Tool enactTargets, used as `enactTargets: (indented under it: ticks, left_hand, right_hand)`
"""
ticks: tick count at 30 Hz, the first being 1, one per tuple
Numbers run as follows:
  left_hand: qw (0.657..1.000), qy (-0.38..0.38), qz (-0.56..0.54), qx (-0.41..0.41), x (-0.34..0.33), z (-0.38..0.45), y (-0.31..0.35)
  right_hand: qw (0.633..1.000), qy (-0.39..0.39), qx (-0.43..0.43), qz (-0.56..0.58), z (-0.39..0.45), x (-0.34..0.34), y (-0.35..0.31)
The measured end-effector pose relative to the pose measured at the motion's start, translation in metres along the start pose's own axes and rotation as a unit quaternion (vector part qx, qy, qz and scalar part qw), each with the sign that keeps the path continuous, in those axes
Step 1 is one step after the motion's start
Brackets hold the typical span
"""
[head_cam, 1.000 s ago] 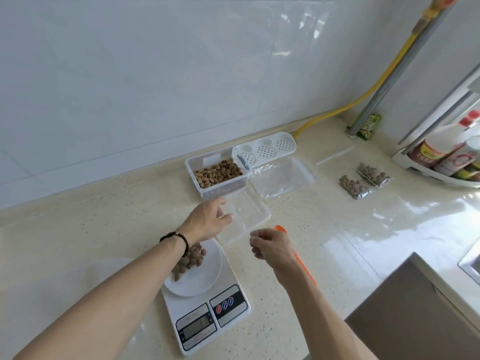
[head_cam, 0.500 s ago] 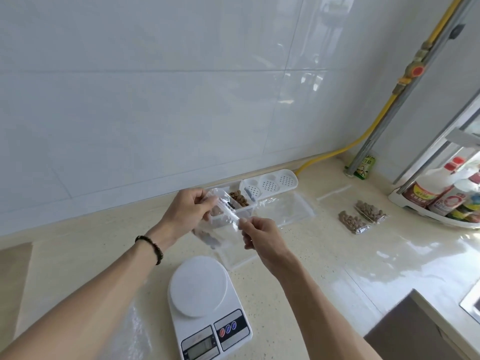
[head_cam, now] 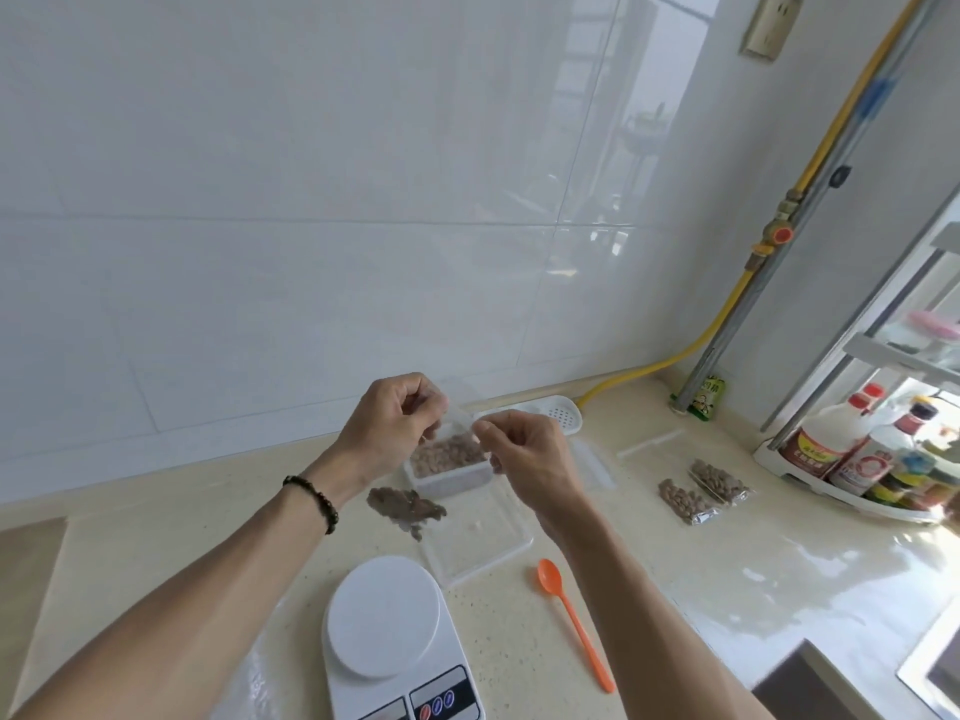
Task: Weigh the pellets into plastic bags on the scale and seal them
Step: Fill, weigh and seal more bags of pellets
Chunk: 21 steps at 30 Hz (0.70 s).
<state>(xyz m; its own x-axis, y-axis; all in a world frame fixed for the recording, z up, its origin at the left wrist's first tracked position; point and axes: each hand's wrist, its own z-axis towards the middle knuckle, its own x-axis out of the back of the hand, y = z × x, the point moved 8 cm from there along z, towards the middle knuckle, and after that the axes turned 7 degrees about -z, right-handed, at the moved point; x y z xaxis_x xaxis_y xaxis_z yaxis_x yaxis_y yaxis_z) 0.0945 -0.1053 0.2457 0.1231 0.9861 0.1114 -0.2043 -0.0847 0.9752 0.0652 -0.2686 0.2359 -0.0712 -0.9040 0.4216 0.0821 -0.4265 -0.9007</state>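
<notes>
Two filled bags [head_cam: 704, 490] lie finished at the desk's right; both hands, left hand [head_cam: 387, 427] and right hand [head_cam: 524, 454], pinch a third pellet bag [head_cam: 408, 504] at its top above the empty scale [head_cam: 387, 618], sealing it.

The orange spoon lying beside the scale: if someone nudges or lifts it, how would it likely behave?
The orange spoon looks like thin plastic, so it is probably light and easy to lift with two fingers. It lies flat on the glossy counter, so a nudge would likely make it slide or spin, not roll. Its long, slim handle may flex a little under pressure.
</notes>
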Motion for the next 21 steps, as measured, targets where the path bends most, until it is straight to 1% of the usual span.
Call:
enactTargets:
  ticks: [2,5,8,10,12,14,16,18,21]
  left_hand:
    - [1.0,-0.006,-0.02,-0.002,-0.004,0.0,0.004]
    - [0.998,-0.041,-0.042,0.011,-0.011,0.001,0.01]
    - [0.998,-0.057,-0.031,0.004,-0.013,0.004,0.017]
    - [0.998,-0.059,-0.014,-0.024,-0.015,0.005,0.024]
    - [0.996,-0.066,0.004,-0.052,-0.021,0.004,0.031]
    - [0.996,-0.065,0.009,-0.062,-0.025,0.004,0.035]
    - [0.995,-0.066,0.015,-0.071,-0.027,0.005,0.037]
    - [0.994,-0.073,0.031,-0.082,-0.027,0.004,0.038]
    - [0.995,-0.062,0.01,-0.08,-0.026,0.006,0.038]
  right_hand:
    - [0.999,0.012,-0.003,-0.043,0.002,0.005,-0.006]
    - [0.992,0.018,-0.004,-0.122,0.002,0.015,-0.01]
    - [0.993,0.012,0.016,-0.119,0.002,0.026,-0.017]
    - [0.993,-0.007,0.034,-0.112,0.002,0.027,-0.025]
    - [0.988,-0.011,0.053,-0.142,0.003,0.026,-0.033]
    - [0.983,0.008,0.055,-0.173,0.004,0.028,-0.037]
    - [0.982,0.01,0.054,-0.178,0.005,0.03,-0.039]
    - [0.984,-0.005,0.052,-0.171,0.006,0.031,-0.04]
    - [0.994,-0.016,0.029,-0.103,0.008,0.036,-0.034]
